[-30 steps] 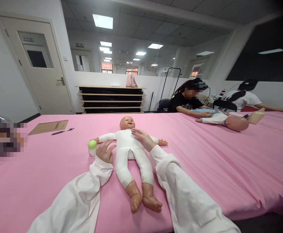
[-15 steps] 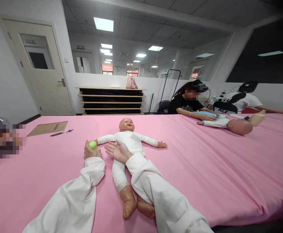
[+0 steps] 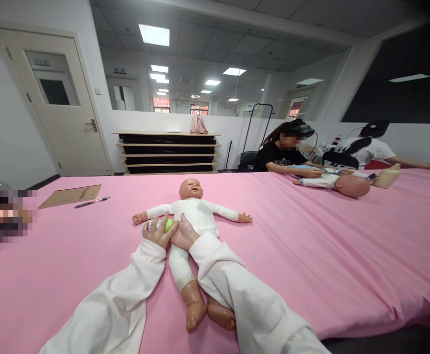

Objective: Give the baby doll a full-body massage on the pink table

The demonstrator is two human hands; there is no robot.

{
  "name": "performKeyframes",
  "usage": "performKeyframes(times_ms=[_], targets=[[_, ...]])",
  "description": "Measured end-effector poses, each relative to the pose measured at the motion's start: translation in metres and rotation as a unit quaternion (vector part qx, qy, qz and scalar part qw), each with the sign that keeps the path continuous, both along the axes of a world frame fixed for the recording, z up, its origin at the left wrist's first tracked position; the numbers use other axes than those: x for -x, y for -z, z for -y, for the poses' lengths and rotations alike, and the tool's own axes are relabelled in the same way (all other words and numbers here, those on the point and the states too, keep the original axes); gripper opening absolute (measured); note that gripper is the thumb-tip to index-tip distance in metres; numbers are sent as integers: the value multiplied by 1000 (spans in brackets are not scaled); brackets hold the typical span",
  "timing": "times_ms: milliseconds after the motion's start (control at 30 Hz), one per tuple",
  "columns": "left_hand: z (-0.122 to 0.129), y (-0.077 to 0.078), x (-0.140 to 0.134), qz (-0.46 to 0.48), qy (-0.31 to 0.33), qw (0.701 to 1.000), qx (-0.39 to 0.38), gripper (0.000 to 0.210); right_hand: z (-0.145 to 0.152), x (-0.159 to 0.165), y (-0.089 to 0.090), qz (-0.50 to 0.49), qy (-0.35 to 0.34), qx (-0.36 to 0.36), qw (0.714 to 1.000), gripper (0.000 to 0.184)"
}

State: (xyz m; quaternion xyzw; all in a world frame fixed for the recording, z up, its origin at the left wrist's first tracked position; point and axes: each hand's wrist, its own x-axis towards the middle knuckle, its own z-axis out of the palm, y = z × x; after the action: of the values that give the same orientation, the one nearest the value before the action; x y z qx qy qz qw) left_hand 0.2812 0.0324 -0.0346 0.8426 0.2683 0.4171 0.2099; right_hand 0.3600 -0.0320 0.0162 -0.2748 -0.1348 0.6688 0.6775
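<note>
A baby doll (image 3: 195,211) in a white cloth body lies on its back, arms spread and feet toward me. My left hand (image 3: 159,232) is closed around a small, pale bottle with a green cap (image 3: 168,225). The bottle is tipped on its side, its cap pointing right toward my other palm; fingers cover most of its body. Over the doll's belly, my right hand (image 3: 184,233) is held palm up and open. Its fingertips are partly hidden behind my left hand, and the two hands meet or nearly meet.
A pink sheet (image 3: 292,255) covers the table. At left lie a brown notebook (image 3: 69,195) and a pen (image 3: 92,202). Across the table, a person (image 3: 283,152) in black handles another doll (image 3: 351,187) beside a cream bottle (image 3: 386,176). Another person (image 3: 372,147) sits farther right.
My left hand has moved right with the bottle and tipped it toward my right palm. The doll's hand at left is uncovered now. The far doll has shifted left.
</note>
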Motion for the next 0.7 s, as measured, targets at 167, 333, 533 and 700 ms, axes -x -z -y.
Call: performKeyframes(times_ms=[167,333,533,700], targets=[[10,4,0,33,-63,996,-46,24,1,-2,2,13,8,7,1000,77],[-19,10,9,28,-168,985,34,58,7,-5,1,22,18,20,999,69],[-44,18,14,117,-201,972,24,70,11,-8,-4,9,9,-32,999,64],[4,-6,10,111,-144,967,-179,62,18,0,-7,77,14,-55,995,62]])
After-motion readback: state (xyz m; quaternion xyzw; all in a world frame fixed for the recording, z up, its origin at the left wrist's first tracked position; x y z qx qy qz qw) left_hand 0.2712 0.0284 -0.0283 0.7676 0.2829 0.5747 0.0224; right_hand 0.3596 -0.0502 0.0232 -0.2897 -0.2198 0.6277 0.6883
